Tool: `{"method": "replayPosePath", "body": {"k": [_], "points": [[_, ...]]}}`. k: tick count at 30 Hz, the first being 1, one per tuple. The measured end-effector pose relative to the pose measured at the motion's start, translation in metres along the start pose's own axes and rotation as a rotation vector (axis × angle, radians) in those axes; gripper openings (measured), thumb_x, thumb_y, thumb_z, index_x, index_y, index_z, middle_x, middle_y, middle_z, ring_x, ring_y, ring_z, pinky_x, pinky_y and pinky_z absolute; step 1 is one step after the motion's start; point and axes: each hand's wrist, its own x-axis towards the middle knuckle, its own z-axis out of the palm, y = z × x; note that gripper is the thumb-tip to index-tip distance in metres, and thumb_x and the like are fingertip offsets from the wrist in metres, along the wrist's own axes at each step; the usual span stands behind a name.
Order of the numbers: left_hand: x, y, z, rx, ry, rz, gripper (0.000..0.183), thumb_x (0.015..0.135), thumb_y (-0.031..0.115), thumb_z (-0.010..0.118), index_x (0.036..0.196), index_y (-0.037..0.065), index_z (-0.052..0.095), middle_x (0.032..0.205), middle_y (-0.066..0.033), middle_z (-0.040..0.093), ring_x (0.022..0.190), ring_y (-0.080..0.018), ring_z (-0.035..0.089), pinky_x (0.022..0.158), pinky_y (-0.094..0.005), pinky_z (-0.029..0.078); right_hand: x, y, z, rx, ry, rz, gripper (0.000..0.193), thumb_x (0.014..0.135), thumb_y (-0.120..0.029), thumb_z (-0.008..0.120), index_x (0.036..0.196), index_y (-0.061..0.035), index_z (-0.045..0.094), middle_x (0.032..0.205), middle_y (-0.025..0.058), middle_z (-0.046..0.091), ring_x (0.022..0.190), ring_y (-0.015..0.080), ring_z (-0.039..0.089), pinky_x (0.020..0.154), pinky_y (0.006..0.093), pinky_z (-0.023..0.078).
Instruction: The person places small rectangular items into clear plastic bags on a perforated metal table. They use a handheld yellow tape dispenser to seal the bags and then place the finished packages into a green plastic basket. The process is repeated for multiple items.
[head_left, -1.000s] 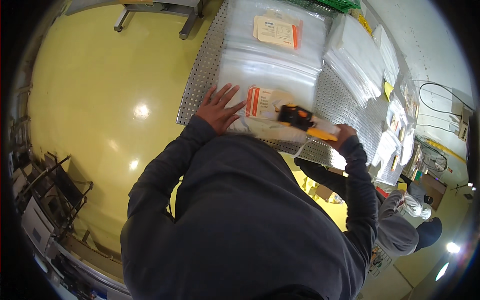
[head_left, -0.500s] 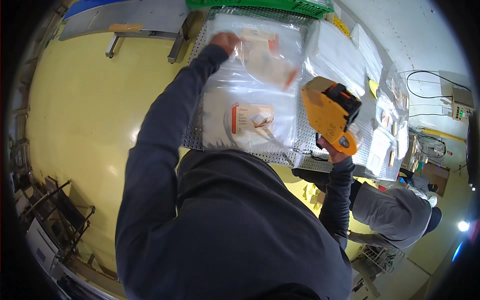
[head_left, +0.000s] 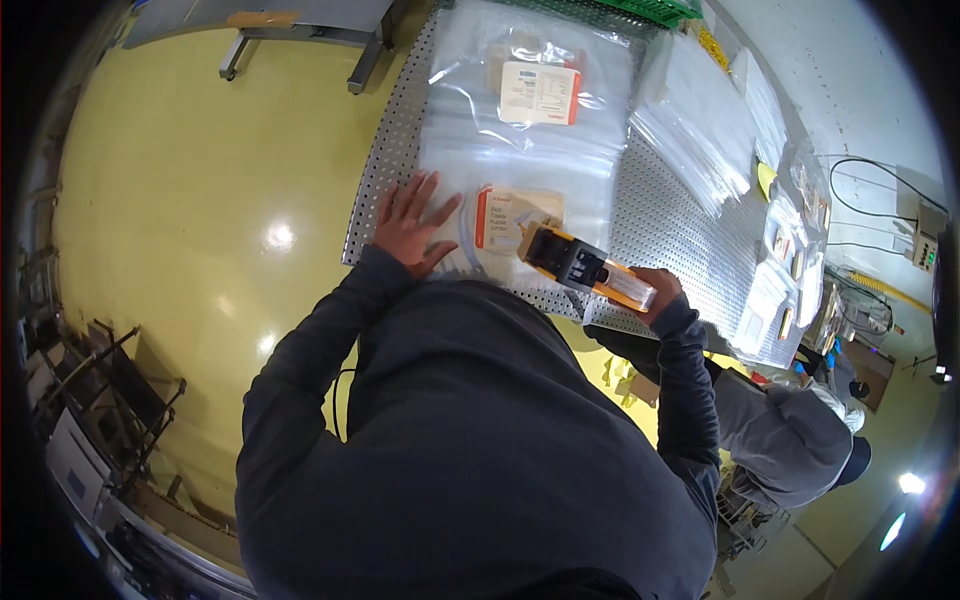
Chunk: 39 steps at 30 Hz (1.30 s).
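Observation:
My left hand (head_left: 408, 228) lies flat with fingers spread on the near left part of a stack of clear plastic bags (head_left: 460, 150). In my right hand (head_left: 658, 290) is a yellow-orange and black handheld printer (head_left: 580, 262), gripped at its right end. Its left end is over the lower right of the red-edged printed panel (head_left: 497, 215) on the nearest bag. Whether it touches the plastic I cannot tell. Farther up the stack, a white panel with an orange-red edge (head_left: 540, 93) shows its back through folded film.
The bags rest on a perforated metal table (head_left: 670, 245). More plastic bags (head_left: 690, 120) lie to the right, below a green crate (head_left: 650, 8). A person in grey (head_left: 790, 430) bends at the far right. A metal stand (head_left: 300, 32) is at the upper left.
My left hand has come down from the far bag to the near left edge and flattened. My right hand has swung the handheld printer left, over the near bag's panel. The far film now lies flatter.

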Motion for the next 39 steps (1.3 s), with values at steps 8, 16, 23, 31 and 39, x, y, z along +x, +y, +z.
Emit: {"method": "replayPosePath", "body": {"k": [8, 16, 23, 31, 39], "points": [[0.007, 0.000, -0.005, 0.031, -0.106, 0.051, 0.064, 0.091, 0.049, 0.057, 0.148, 0.027, 0.039, 0.159, -0.0115, 0.021, 0.148, -0.0294, 0.016, 0.117, -0.0558, 0.011, 0.030, -0.026, -0.009, -0.204, -0.154, 0.068, 0.026, 0.078, -0.026, 0.071, 0.101, -0.0145, 0.071, 0.096, 0.0157, 0.070, 0.093, 0.0350, 0.066, 0.084, 0.0412, 0.052], [0.009, -0.004, 0.001, 0.064, -0.086, 0.116, 0.057, 0.091, 0.042, 0.060, 0.144, 0.028, 0.045, 0.158, -0.0109, 0.023, 0.147, -0.0279, 0.018, 0.115, -0.0574, 0.015, -0.023, 0.070, -0.026, -0.104, 0.017, 0.217, 0.047, 0.073, -0.040, 0.081, 0.105, -0.0071, 0.069, 0.088, 0.0180, 0.069, 0.081, 0.0351, 0.067, 0.076, 0.0425, 0.053], [0.033, 0.000, -0.006, 0.157, -0.008, 0.219, 0.038, 0.091, 0.037, 0.061, 0.127, 0.025, 0.060, 0.139, -0.0106, 0.047, 0.131, -0.0300, 0.040, 0.109, -0.0555, 0.025, -0.075, 0.083, -0.004, 0.943, 0.460, 0.164, 0.043, 0.078, -0.001, 0.076, 0.116, -0.0014, 0.056, 0.093, 0.0082, 0.066, 0.080, 0.0164, 0.065, 0.071, 0.0314, 0.056], [0.198, -0.023, -0.042, -0.947, -0.480, 0.225, 0.014, 0.087, 0.013, 0.068, 0.078, 0.003, 0.068, 0.076, -0.0081, 0.068, 0.073, -0.0162, 0.063, 0.069, -0.0321, 0.050, -0.052, 0.021, 0.064, 0.967, 0.664, 0.095, 0.027, 0.085, -0.004, 0.068, 0.111, 0.0016, 0.059, 0.088, 0.0103, 0.067, 0.081, 0.0215, 0.067, 0.075, 0.0341, 0.055], [0.304, -0.076, 0.004, -1.042, -0.305, -0.727, 0.038, 0.087, 0.043, 0.070, 0.094, 0.006, 0.067, 0.083, -0.0060, 0.071, 0.067, -0.0146, 0.067, 0.055, -0.0259, 0.052, -0.041, -0.010, 0.091, 1.139, 0.683, 0.085, 0.026, 0.084, -0.001, 0.068, 0.108, 0.0007, 0.058, 0.089, 0.0099, 0.066, 0.079, 0.0221, 0.067, 0.073, 0.0345, 0.055]]}}
